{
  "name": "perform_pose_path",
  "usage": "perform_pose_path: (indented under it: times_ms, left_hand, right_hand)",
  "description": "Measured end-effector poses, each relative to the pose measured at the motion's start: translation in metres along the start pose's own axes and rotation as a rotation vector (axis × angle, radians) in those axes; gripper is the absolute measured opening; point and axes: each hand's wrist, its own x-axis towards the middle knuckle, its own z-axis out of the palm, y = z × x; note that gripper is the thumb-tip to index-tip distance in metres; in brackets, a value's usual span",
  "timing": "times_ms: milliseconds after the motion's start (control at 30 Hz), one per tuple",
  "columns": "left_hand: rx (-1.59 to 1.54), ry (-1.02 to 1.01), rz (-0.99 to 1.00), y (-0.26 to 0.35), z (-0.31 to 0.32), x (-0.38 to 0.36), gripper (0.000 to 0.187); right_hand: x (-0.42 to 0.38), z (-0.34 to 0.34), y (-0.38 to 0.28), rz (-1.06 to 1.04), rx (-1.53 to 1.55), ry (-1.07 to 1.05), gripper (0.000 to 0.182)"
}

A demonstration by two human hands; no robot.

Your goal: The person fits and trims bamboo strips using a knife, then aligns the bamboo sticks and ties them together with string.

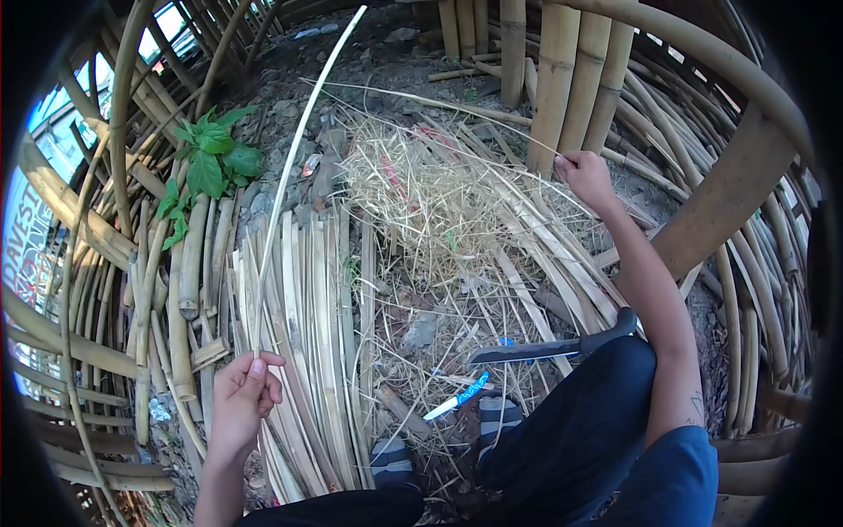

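My left hand [246,395] pinches the lower end of a long pale bamboo strip [294,162], which rises up and away to the right. Out to the right, my raised right hand [587,178] has its fingers closed on the end of a thin bamboo sliver [439,99] that stretches left across the shavings. A machete [527,351] with a dark blade and black handle lies by my right knee. On the ground between my feet is a small knife [457,395] with a white blade and blue patterned handle.
A bundle of split bamboo strips [303,290] lies beside my left hand. Ahead is a heap of bamboo shavings [439,193], with more strips [536,220] along its right. Thick bamboo poles [571,79] stand behind; a leafy plant [211,154] grows at left.
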Motion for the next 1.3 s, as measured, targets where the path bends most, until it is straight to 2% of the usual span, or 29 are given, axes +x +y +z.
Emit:
perform_pose_path:
  times_ms: [133,200,300,367,467,533,600,667,700,733,800,900,967,1000,1133,1200,1300]
  left_hand:
    - [-0.133,0.078,0.055,0.022,-0.024,-0.009,0.029]
    - [-0.099,0.097,0.114,0.031,-0.035,-0.015,0.029]
    - [-0.088,0.115,0.151,0.042,-0.044,-0.028,0.027]
    - [-0.07,0.132,0.176,0.049,-0.051,-0.032,0.024]
    - [-0.049,0.258,0.233,0.058,-0.064,-0.034,0.023]
    - [-0.018,0.263,0.272,0.066,-0.07,-0.039,0.023]
    - [0.094,0.207,0.143,0.072,-0.067,-0.04,0.024]
    - [0.094,0.169,0.179,0.065,-0.067,-0.027,0.023]
    - [0.115,0.109,0.181,0.067,-0.062,-0.025,0.022]
    - [0.137,0.048,0.184,0.071,-0.058,-0.022,0.02]
    - [0.096,0.01,0.187,0.077,-0.047,-0.014,0.018]
    - [-0.118,-0.18,0.21,0.083,-0.032,0.001,0.018]
    - [-0.132,-0.211,0.175,0.087,-0.023,0.007,0.019]
    - [-0.142,-0.243,0.133,0.087,-0.021,0.01,0.02]
    - [-0.131,-0.225,0.098,0.075,-0.02,0.01,0.02]
    - [-0.134,-0.217,0.091,0.068,-0.022,0.005,0.019]
    - [-0.072,-0.209,0.142,0.052,-0.031,0.002,0.018]
  right_hand:
    - [-0.008,-0.053,-0.049,-0.022,0.071,0.028,0.025]
    - [-0.014,-0.084,-0.068,-0.076,-0.076,0.193,0.031]
    - [-0.034,-0.146,-0.117,-0.031,-0.214,0.216,0.04]
    - [-0.04,-0.158,-0.131,-0.044,-0.136,0.269,0.043]
    - [-0.055,-0.167,-0.158,-0.036,-0.023,0.358,0.046]
    - [-0.061,-0.169,-0.172,0.062,0.096,0.439,0.048]
    - [-0.061,-0.164,-0.177,0.047,0.124,0.519,0.047]
    - [-0.062,-0.157,-0.181,-0.004,0.3,0.601,0.046]
    - [-0.069,-0.158,-0.192,0.024,0.322,0.582,0.038]
    - [-0.074,-0.154,-0.2,0.017,0.325,0.588,0.038]
    - [-0.081,-0.137,-0.209,-0.201,0.502,0.641,0.028]
    - [-0.092,-0.108,-0.219,-0.217,0.564,0.557,0.021]
    - [-0.104,-0.096,-0.233,-0.092,0.757,0.29,0.021]
    - [-0.105,-0.09,-0.233,-0.094,0.759,0.286,0.021]
    - [-0.124,-0.074,-0.238,0.028,0.911,0.106,0.019]
    - [-0.151,-0.07,-0.25,0.084,1.264,-0.032,0.02]
    - [-0.193,-0.064,-0.257,-0.01,1.405,-0.115,0.019]
